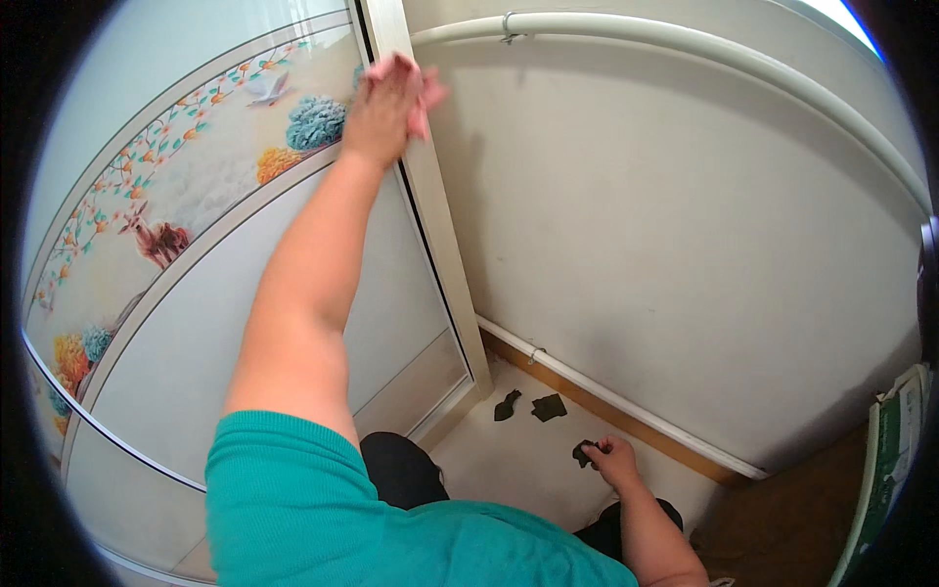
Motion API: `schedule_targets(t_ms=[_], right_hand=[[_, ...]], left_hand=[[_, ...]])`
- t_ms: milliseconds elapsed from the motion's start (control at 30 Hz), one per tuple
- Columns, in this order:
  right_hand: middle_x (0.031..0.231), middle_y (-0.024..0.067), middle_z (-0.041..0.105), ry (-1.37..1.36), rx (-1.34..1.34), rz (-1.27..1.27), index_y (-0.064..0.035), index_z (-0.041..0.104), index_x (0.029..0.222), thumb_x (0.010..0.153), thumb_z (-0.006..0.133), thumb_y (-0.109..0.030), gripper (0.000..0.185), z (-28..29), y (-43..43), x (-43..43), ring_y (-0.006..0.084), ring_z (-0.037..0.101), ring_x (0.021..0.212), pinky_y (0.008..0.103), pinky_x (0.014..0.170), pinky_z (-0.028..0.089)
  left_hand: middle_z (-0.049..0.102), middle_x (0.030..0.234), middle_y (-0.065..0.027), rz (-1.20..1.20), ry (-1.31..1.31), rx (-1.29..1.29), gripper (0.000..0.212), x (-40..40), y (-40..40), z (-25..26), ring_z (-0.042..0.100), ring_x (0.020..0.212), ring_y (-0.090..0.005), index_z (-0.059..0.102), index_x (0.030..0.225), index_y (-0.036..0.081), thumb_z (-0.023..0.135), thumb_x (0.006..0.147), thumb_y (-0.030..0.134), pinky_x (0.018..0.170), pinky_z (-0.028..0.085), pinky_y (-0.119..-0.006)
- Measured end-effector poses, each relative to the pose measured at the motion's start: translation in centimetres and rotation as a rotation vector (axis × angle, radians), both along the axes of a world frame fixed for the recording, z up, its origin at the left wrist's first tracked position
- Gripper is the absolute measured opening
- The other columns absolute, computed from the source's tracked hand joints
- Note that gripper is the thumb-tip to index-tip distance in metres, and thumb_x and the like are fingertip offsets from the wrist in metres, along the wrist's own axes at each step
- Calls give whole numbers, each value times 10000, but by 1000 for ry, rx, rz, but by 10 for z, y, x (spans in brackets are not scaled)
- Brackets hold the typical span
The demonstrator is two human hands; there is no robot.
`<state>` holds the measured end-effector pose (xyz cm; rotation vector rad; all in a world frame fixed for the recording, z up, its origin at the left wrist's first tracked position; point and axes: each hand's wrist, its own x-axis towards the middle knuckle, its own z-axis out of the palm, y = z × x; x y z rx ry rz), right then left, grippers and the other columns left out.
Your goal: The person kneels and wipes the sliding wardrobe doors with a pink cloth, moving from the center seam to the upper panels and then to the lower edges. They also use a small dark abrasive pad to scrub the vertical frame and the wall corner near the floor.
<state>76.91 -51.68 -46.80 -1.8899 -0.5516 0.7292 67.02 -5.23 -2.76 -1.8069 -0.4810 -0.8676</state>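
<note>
My left hand (381, 117) is stretched up to the front edge of a wardrobe. Bunched under its palm and fingers is a pink cloth (417, 121), pressed against the cream edge frame (433, 198) of the wardrobe side. Low down, my right hand (615, 458) pinches a small dark scrap (583, 453) between thumb and fingers, above the pale floor. Two more dark flat pieces, one narrow (507, 406) and one squarish (549, 408), lie on the floor by the wall. Their material is too unclear to tell.
A sliding door panel (381, 293) with a printed deer-and-flower band fills the left. White pipes run along the wall, one high (623, 29) and one low (609, 396) above a brown skirting board (660, 440). At right stand a green-and-white package (884, 455) and a brown surface (792, 499).
</note>
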Motion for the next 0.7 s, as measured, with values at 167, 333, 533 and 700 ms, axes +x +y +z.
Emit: schedule_targets(t_ms=[167, 333, 533, 700], right_hand=[[648, 50, 577, -83, -46, 48, -38, 523, 724, 817, 757, -176, 287, 1, 22, 4, 130, 562, 551, 283, 507, 459], [658, 68, 590, -80, -42, 83, -35, 519, 724, 807, 764, -219, 318, -1, 42, 0, 159, 591, 576, 322, 534, 473], [694, 76, 597, -71, -78, 93, -41, 505, 778, 823, 750, -222, 308, -32, 39, 8, 158, 591, 590, 323, 558, 477], [701, 74, 593, -7, -25, 26, -27, 532, 798, 837, 731, -209, 273, -34, 53, 7, 154, 582, 640, 327, 605, 479]], left_hand=[[415, 1453, -55, 21, 24, -3, 691, 1, 1, 6, 294, 1406, -199, 318, 1474, 108, 557, 851, 287, 1139, 197, -464], [419, 1457, 0, -300, 306, -207, 600, -33, 20, -152, 333, 1374, -209, 465, 1405, 162, 569, 821, 259, 1155, 184, -485], [355, 1515, 27, 18, 559, -509, 703, -42, -15, -279, 294, 1412, -170, 342, 1482, 176, 577, 824, 264, 1170, 170, -485], [351, 1519, 2, -213, 216, -660, 689, -46, -21, -331, 317, 1396, -162, 369, 1466, 169, 600, 824, 259, 1165, 165, -515]])
